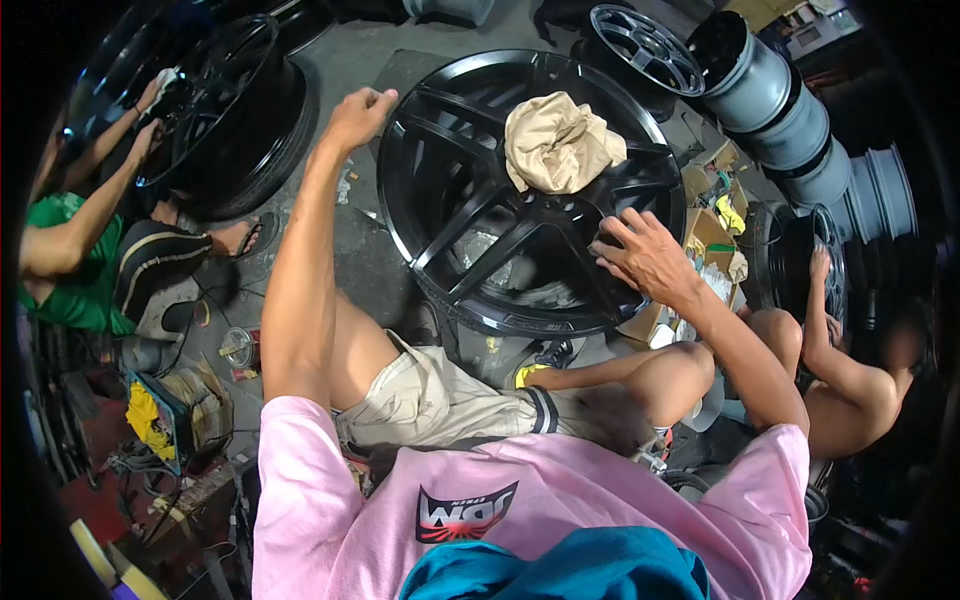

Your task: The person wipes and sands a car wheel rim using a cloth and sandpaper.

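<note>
A large black wheel rim [470,225] with several spokes lies in front of me, its outer lip shiny. A crumpled beige cloth [560,145] rests over its hub and upper spokes. My left hand [360,117] is closed at the rim's upper left edge, thumb toward the rim; its curled fingers are partly hidden. Over the right-hand spokes is my right hand [645,258], its fingers bent and apart, fingertips near or on a spoke. No object shows in it, though the underside of the fingers is hidden.
To the left, a person in a green shirt [75,230] handles another black wheel [225,130] with a white cloth. Another person's arm [845,370] reaches to a wheel at right. Stacked silver rims [780,110] and cardboard boxes [705,240] stand at the right.
</note>
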`<state>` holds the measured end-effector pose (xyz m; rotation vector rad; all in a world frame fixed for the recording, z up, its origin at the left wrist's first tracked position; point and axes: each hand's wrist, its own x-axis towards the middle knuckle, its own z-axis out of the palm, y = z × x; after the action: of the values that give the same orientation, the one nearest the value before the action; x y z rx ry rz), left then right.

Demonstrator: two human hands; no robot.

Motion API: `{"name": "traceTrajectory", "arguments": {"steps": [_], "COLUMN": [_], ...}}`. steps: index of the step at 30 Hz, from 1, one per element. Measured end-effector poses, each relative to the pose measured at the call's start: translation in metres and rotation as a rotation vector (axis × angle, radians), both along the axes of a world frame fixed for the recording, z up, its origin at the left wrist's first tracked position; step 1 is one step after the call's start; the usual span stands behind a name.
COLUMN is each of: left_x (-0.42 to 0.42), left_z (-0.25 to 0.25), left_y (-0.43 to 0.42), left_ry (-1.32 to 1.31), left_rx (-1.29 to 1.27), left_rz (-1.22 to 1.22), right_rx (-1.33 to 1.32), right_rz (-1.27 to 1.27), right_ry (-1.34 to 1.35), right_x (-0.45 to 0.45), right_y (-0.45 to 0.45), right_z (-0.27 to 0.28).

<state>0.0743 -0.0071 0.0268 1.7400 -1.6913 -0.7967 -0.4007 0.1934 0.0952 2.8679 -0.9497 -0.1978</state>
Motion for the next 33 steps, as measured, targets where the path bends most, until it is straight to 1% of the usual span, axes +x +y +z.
{"name": "traceTrajectory", "arguments": {"steps": [1,3,4,5,7,8,9,10,11,12,13,15,16,17,18,19,21,22,23,24,25,26,27,29,32,33], "left_x": [-0.009,-0.032,-0.047,-0.063,-0.090,-0.102,-0.113,-0.123,-0.129,-0.134,-0.140,-0.149,-0.156,-0.164,-0.171,-0.174,-0.172,-0.169,-0.167,-0.165,-0.163,-0.159,-0.155,-0.147,-0.138,-0.135], "left_z": [0.016,0.039,0.036,0.048,0.058,0.054,0.051,0.053,0.046,0.043,0.042,0.046,0.042,0.038,0.040,0.040,0.029,0.026,0.024,0.034,0.036,0.038,0.040,0.046,0.043,0.042], "left_y": [0.006,0.019,0.028,0.045,0.068,0.084,0.099,0.110,0.120,0.131,0.142,0.159,0.165,0.172,0.178,0.181,0.182,0.184,0.184,0.186,0.188,0.189,0.191,0.197,0.200,0.200], "left_ry": [-0.001,-0.044,-0.025,-0.049,-0.197,-0.303,-0.409,-0.502,-0.540,-0.546,-0.554,-0.585,-0.620,-0.628,-0.703,-0.773,-0.757,-0.718,-0.678,-0.673,-0.674,-0.684,-0.692,-0.689,-0.696,-0.700], "left_rx": [-0.002,-0.151,-0.240,-0.206,-0.033,-0.020,-0.015,0.085,0.122,0.147,0.170,0.174,0.141,0.134,0.107,0.079,0.094,0.083,0.070,0.122,0.120,0.168,0.219,0.238,0.230,0.211], "left_rz": [-0.013,-0.096,-0.136,-0.195,-0.361,-0.406,-0.448,-0.504,-0.553,-0.574,-0.603,-0.606,-0.572,-0.588,-0.541,-0.484,-0.449,-0.440,-0.435,-0.450,-0.449,-0.458,-0.466,-0.471,-0.500,-0.516], "right_rx": [-0.002,-0.060,-0.069,-0.057,-0.052,0.034,0.035,0.088,0.142,0.208,0.209,0.158,0.096,0.090,0.059,0.027,0.197,0.246,0.241,0.249,0.259,0.214,0.159,0.142,0.209,0.228], "right_rz": [-0.013,-0.024,-0.096,-0.092,-0.154,-0.059,-0.066,-0.088,-0.100,-0.127,-0.130,-0.320,-0.335,-0.351,-0.369,-0.377,-0.392,-0.409,-0.405,-0.388,-0.373,-0.373,-0.381,-0.412,-0.356,-0.344], "right_ry": [-0.001,-0.162,-0.293,-0.292,-0.416,-0.391,-0.332,-0.341,-0.350,-0.297,-0.302,-0.358,-0.407,-0.415,-0.465,-0.512,-0.652,-0.674,-0.682,-0.712,-0.738,-0.737,-0.659,-0.643,-0.651,-0.739], "right_x": [0.000,0.008,0.015,0.020,0.023,0.020,0.019,0.015,0.010,0.002,0.002,0.002,0.010,0.024,0.042,0.061,0.092,0.103,0.102,0.096,0.088,0.076,0.063,0.051,0.080,0.105], "right_y": [0.003,0.000,0.000,0.001,0.012,0.021,0.039,0.057,0.074,0.091,0.107,0.132,0.135,0.138,0.136,0.132,0.122,0.121,0.122,0.124,0.127,0.130,0.132,0.133,0.121,0.116], "right_z": [-0.004,-0.008,-0.005,-0.003,-0.004,-0.005,-0.010,-0.005,-0.001,0.000,0.000,-0.001,-0.006,-0.013,-0.022,-0.029,-0.044,-0.048,-0.047,-0.046,-0.044,-0.038,-0.025,-0.023,-0.039,-0.047]}}
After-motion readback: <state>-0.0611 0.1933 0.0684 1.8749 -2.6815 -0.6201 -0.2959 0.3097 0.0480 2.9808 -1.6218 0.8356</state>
